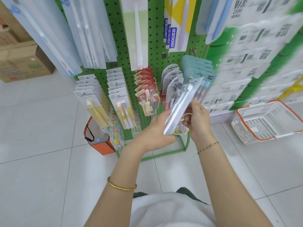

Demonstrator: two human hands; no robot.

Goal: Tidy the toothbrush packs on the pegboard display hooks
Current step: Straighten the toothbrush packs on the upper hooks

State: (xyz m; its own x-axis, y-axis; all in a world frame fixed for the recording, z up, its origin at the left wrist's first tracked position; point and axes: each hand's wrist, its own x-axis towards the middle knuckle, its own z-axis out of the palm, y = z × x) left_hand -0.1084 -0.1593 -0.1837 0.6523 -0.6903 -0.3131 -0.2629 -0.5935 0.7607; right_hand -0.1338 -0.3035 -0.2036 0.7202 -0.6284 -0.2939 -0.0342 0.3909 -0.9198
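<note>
Clear plastic wrapped the toothbrush pack (179,107) that both hands held up before the display. The right hand (199,119) gripped its right edge, fingers curled round it and the forefinger raised along the side. The left hand (156,128) held the lower end, thumb at the left edge and fingers underneath, though blur softened them. The pack lay tilted, its top leaning up and to the right against the front of the teal packs (197,67); whether it was on a hook could not be told. A gold bangle (122,186) sat on the left forearm and a thin bracelet (208,147) on the right wrist.

Just left of the held pack hung a row of white-and-grey packs (171,73), then red packs (145,79), and further left two rows of yellow-carded packs (95,102), all on the green pegboard (152,38). Long pale packs hung higher up. At the stand's foot stood an orange bag (98,140). A white basket (242,135) with an orange rim rested on the tiled floor (41,161) to the right, and cardboard boxes (21,63) stood far left.
</note>
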